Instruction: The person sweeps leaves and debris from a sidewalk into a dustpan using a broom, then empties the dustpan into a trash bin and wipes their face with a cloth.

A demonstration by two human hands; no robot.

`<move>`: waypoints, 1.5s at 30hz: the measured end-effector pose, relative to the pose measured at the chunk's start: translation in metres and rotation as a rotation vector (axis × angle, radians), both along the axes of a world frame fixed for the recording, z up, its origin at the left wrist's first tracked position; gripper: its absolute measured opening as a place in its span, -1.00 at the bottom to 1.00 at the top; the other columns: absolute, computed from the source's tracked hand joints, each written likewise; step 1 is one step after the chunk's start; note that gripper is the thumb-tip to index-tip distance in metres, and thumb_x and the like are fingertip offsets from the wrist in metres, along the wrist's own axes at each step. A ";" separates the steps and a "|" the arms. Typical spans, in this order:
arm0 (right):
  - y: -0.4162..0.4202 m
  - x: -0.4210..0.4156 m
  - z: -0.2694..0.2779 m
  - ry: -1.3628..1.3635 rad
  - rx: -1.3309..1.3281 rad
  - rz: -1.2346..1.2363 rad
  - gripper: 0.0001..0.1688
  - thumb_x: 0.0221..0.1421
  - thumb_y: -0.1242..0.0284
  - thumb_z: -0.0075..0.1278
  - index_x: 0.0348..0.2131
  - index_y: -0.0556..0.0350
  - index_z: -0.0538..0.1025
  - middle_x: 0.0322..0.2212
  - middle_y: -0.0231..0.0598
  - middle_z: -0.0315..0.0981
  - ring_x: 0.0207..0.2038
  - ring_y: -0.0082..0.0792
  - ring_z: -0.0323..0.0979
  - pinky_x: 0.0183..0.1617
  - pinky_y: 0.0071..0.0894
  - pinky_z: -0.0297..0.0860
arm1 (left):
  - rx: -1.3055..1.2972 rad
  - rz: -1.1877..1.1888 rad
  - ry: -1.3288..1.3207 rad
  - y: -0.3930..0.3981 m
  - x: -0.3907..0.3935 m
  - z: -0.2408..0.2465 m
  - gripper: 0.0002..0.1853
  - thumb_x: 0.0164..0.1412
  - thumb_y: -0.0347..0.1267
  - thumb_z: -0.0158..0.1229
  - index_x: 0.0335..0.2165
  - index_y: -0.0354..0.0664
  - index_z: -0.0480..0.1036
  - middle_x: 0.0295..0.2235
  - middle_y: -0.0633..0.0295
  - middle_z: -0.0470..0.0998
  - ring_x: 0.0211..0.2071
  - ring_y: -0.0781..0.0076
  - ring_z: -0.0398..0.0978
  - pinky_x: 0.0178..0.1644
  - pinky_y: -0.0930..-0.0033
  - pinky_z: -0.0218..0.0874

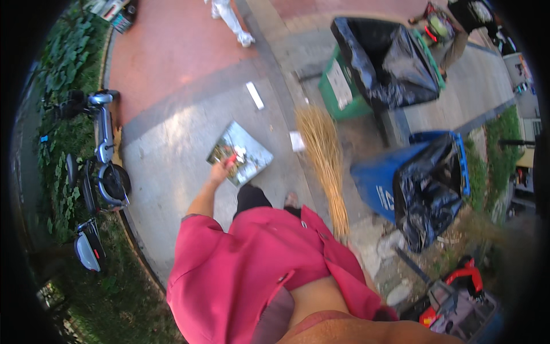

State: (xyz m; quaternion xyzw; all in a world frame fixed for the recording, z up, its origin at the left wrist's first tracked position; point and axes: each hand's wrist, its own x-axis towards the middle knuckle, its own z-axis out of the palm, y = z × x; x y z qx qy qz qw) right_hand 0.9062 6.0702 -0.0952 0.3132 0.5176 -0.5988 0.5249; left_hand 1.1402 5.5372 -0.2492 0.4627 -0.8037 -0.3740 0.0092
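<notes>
My left hand (220,170) is closed around the red handle (232,159) of a metal dustpan (255,157), low over the pavement. Dry leaves and white scraps lie in the pan. At my right side a long broom of straw or twigs (322,150) slants down, its bristles spread towards the ground. Its narrow end meets my right hand (351,246), which is mostly hidden by the red shirt but appears to grip it. A white strip (255,95) lies on the paving beyond the pan. Beside the bristles is a white piece of paper (296,141).
A green bin (339,92) and a blue bin (374,180), both with black liners, stand to the right. An electric scooter (103,146) is at the left kerb. One person's legs (230,19) show ahead; another person (447,38) is beyond the green bin.
</notes>
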 end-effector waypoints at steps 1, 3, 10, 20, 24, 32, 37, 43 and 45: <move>0.001 -0.003 0.013 -0.042 -0.058 -0.019 -0.46 0.08 0.02 -0.18 -0.10 0.00 0.34 -0.73 -0.39 0.22 -0.70 -0.53 0.16 -0.61 -0.56 0.17 | -0.020 -0.029 -0.002 0.010 -0.006 0.016 -0.57 0.08 -0.12 0.06 -0.18 -0.21 0.39 -0.34 -0.01 0.51 -0.32 0.16 0.48 -0.23 0.29 0.28; -0.026 -0.023 0.060 -0.119 -0.100 0.150 -0.39 0.08 -0.04 -0.21 -0.13 0.07 0.34 -0.59 -0.26 0.36 -0.55 -0.43 0.35 -0.47 -0.52 0.31 | 0.064 0.073 0.087 0.031 0.006 0.033 -0.55 0.13 -0.21 0.04 -0.13 -0.35 0.34 -0.31 0.11 0.51 -0.31 0.39 0.44 -0.19 0.38 0.23; 0.010 -0.064 -0.001 0.236 0.338 0.702 -0.25 -0.01 -0.12 -0.16 -0.07 0.12 0.28 -0.34 -0.08 0.38 -0.36 -0.24 0.44 -0.29 -0.27 0.42 | 0.153 0.361 0.151 0.073 0.076 0.034 -0.64 0.12 -0.24 0.04 -0.23 -0.35 0.40 -0.50 0.23 0.47 -0.48 0.55 0.36 -0.37 0.47 0.22; -0.059 -0.042 -0.037 -0.162 -0.018 0.394 -0.45 0.04 0.11 -0.11 -0.08 0.09 0.27 -0.25 -0.10 0.35 -0.22 0.00 0.40 -0.23 0.17 0.38 | 0.381 0.464 0.160 0.142 0.132 0.008 -0.66 0.14 -0.18 0.00 -0.30 -0.28 0.39 -0.66 0.39 0.29 -0.64 0.65 0.19 -0.58 0.54 0.03; -0.070 -0.040 -0.024 -0.128 -0.113 0.429 -0.52 0.04 0.17 -0.07 -0.16 0.13 0.30 -0.38 -0.08 0.40 -0.28 -0.10 0.44 -0.34 0.05 0.43 | 0.469 0.615 0.205 0.178 0.141 -0.013 -0.67 0.15 -0.22 -0.01 -0.28 -0.30 0.40 -0.57 0.35 0.35 -0.60 0.63 0.22 -0.53 0.52 0.08; -0.057 -0.033 -0.008 -0.012 -0.095 0.472 -0.57 0.00 0.35 0.00 -0.19 0.27 0.29 -0.47 -0.05 0.40 -0.44 -0.14 0.48 -0.49 -0.16 0.46 | 0.547 0.654 0.249 0.228 0.129 -0.030 -0.68 0.16 -0.25 -0.01 -0.24 -0.30 0.38 -0.54 0.37 0.36 -0.59 0.62 0.22 -0.52 0.50 0.09; -0.021 -0.057 0.022 -0.007 -0.188 0.448 -0.58 0.02 0.37 -0.04 -0.17 0.30 0.29 -0.43 -0.02 0.41 -0.41 -0.12 0.49 -0.43 -0.19 0.47 | 0.400 0.630 0.188 0.257 0.123 -0.034 -0.67 0.16 -0.23 -0.02 -0.25 -0.30 0.37 -0.55 0.35 0.36 -0.55 0.60 0.24 -0.48 0.50 0.11; -0.003 -0.146 0.000 -0.036 -0.268 0.560 -0.55 0.05 0.32 -0.11 -0.16 0.35 0.26 -0.38 0.06 0.41 -0.39 -0.15 0.48 -0.38 -0.22 0.47 | 0.294 0.609 0.150 0.295 0.073 -0.004 -0.67 0.16 -0.22 -0.02 -0.25 -0.28 0.37 -0.59 0.35 0.34 -0.59 0.62 0.22 -0.51 0.51 0.09; -0.013 -0.171 0.000 -0.066 -0.275 0.541 -0.51 0.05 0.31 -0.11 -0.16 0.39 0.25 -0.38 0.09 0.40 -0.39 -0.13 0.47 -0.39 -0.22 0.47 | 0.273 0.613 0.145 0.310 0.062 0.008 -0.68 0.15 -0.22 -0.01 -0.24 -0.27 0.37 -0.60 0.36 0.33 -0.60 0.62 0.21 -0.53 0.52 0.09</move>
